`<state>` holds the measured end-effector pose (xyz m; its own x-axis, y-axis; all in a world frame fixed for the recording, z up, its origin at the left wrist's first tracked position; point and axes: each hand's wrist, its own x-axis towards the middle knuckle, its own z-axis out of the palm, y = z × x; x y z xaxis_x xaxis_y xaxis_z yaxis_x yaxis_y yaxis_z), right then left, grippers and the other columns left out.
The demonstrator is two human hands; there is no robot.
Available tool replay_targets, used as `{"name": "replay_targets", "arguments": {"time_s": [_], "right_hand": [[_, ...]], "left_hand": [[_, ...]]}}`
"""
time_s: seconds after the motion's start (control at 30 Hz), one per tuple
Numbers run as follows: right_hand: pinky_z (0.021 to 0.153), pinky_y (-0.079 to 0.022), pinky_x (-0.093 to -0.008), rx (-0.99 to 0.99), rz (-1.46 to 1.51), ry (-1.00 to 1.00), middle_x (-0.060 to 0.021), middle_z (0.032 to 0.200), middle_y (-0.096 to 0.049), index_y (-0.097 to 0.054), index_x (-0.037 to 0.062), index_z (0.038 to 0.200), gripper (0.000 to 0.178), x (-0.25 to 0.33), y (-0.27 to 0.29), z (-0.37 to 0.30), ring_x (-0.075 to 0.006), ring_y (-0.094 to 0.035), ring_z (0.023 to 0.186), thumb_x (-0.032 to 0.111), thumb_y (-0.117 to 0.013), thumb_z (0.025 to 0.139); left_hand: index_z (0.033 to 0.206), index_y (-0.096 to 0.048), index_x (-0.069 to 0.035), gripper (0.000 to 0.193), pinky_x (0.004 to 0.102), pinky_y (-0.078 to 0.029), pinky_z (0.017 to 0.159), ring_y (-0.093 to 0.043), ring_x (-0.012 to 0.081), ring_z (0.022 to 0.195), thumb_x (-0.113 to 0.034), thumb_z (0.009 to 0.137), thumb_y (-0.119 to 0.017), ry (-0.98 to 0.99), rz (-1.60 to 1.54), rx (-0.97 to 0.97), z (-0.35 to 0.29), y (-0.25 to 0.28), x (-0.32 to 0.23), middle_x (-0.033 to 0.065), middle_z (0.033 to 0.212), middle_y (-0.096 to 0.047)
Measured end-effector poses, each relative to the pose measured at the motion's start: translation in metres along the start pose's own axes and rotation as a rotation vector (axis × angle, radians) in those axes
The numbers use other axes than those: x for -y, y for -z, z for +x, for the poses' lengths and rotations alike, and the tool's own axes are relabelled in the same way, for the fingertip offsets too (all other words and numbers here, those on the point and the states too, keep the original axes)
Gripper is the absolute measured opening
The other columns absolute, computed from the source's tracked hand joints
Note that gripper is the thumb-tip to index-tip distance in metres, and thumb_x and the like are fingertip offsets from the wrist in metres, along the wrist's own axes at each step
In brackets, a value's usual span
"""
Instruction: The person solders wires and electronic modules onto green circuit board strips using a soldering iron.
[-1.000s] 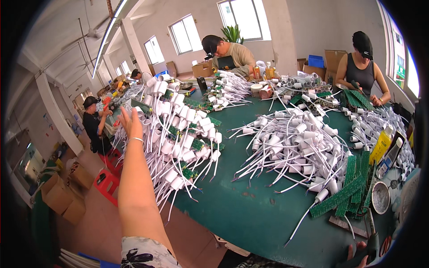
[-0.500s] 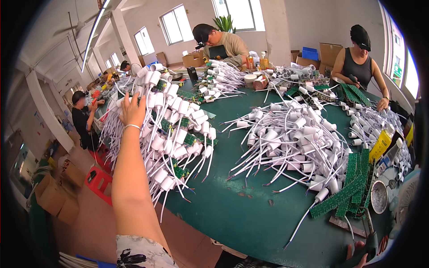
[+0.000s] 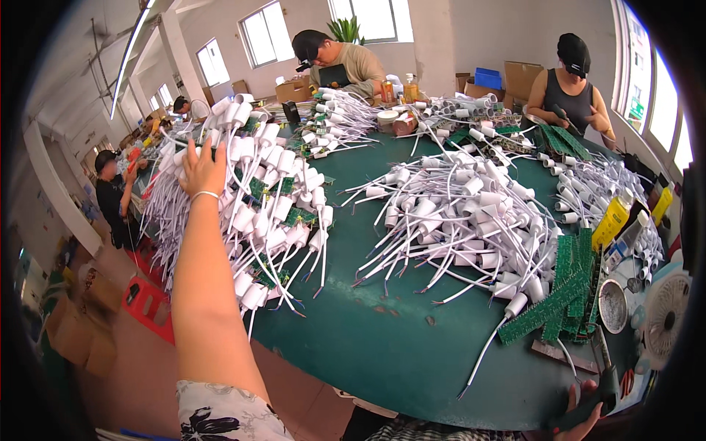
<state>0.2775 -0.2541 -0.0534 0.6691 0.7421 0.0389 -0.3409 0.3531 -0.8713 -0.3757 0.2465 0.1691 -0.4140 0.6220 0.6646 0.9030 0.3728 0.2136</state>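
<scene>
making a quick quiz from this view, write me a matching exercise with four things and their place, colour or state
1. left hand
2. right hand
3. circuit-board strips
4. desk fan

A. closed around a dark-handled tool
B. pale, at the far right
C. spread at the left heap of white cabled cylinders
D. green, piled overlapping

Pairs: 1-C, 2-A, 3-D, 4-B

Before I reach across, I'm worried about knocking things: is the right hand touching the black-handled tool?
Touching. The head view shows the right hand wrapped around the black-handled tool, with skin visible on both sides of its handle.
</scene>
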Motion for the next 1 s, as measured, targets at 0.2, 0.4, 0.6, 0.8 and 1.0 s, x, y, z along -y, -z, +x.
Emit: {"name": "replay_targets", "arguments": {"time_s": [0.2,0.4,0.6,0.8,1.0], "right_hand": [[0.110,-0.036,-0.0516,0.071,0.053,-0.002,-0.0161,0.132,-0.051,-0.032,0.0032,0.146,0.082,-0.002,-0.007,0.003,-0.0410,-0.044,0.129,0.051,-0.061,0.086],[0.109,-0.035,-0.0432,0.101,0.100,0.155,-0.0088,0.126,-0.054,-0.047,0.0034,0.132,0.053,-0.003,-0.006,-0.002,-0.0205,-0.048,0.124,0.041,-0.045,0.096],[0.105,-0.036,-0.0403,-0.045,0.208,0.155,-0.0086,0.121,-0.054,-0.048,0.0036,0.129,0.060,-0.008,-0.032,0.000,-0.0207,-0.051,0.114,0.044,-0.058,0.086],[0.095,-0.039,-0.0370,-0.102,0.245,0.302,-0.0066,0.117,-0.056,-0.049,0.0041,0.127,0.054,-0.006,-0.029,-0.002,-0.0184,-0.053,0.105,0.041,-0.058,0.088],[0.098,-0.043,-0.0413,-0.166,0.350,0.183,-0.0100,0.123,-0.054,-0.047,0.0025,0.131,0.065,-0.005,-0.025,-0.010,-0.0229,-0.054,0.110,0.037,-0.068,0.080]], "left_hand": [[0.152,-0.026,-0.034,0.065,0.0673,-0.014,0.110,-0.013,0.0352,0.147,-0.062,0.094,-0.035,0.054,-0.017,0.034,-0.013,0.022,0.004,0.0045,0.161,-0.014],[0.148,-0.037,-0.022,0.068,0.0574,-0.020,0.112,-0.019,0.0428,0.143,-0.024,0.086,-0.064,-0.448,-0.260,-0.446,-0.073,0.026,-0.053,0.0123,0.157,-0.023],[0.128,-0.056,-0.013,0.051,0.0503,-0.024,0.113,-0.031,0.0402,0.136,-0.010,0.078,-0.065,-0.999,-0.601,-0.080,-0.224,0.066,-0.176,0.0125,0.141,-0.044],[0.109,-0.065,-0.011,0.031,0.0419,-0.047,0.074,-0.062,0.0275,0.085,-0.021,0.080,-0.068,-1.240,-1.017,0.442,-0.390,0.101,-0.294,0.0081,0.091,-0.066],[0.131,-0.050,-0.011,0.064,0.0436,-0.051,0.072,-0.066,0.0311,0.083,-0.041,0.078,-0.071,-1.203,-0.598,0.693,-0.436,0.113,-0.326,0.0118,0.093,-0.068]]}}
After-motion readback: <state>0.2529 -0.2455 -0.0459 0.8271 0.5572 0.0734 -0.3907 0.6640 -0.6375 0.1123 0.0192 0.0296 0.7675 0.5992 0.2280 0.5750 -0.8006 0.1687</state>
